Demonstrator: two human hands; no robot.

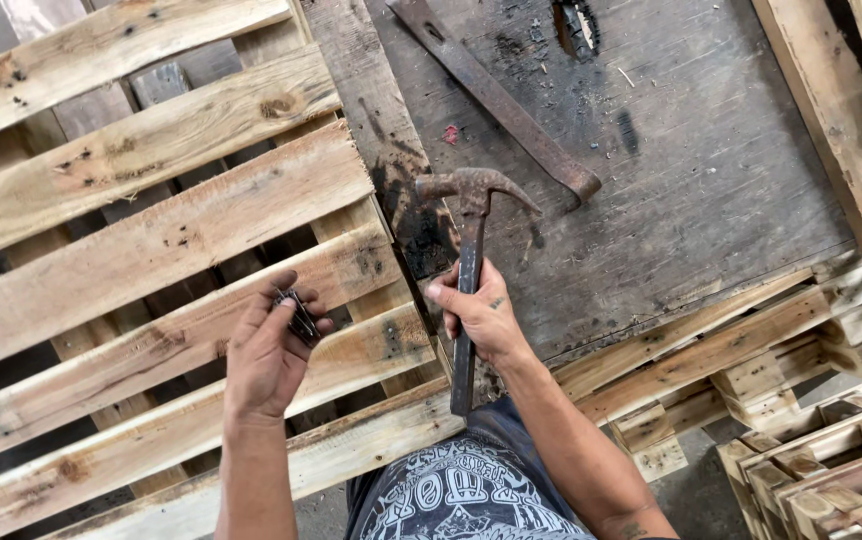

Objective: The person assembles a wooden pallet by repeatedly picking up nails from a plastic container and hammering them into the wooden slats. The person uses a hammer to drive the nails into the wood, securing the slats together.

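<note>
My right hand grips the shaft of a rusty claw hammer, held upright with its head pointing away over a dark wooden board. My left hand is closed around a small bunch of dark nails, hovering above the slats of a wooden pallet. The two hands are a short distance apart, with the pallet's right edge between them.
A long rusty pry bar lies diagonally on the weathered grey board beyond the hammer. More pallets are stacked at the lower right, and a wooden beam runs along the upper right.
</note>
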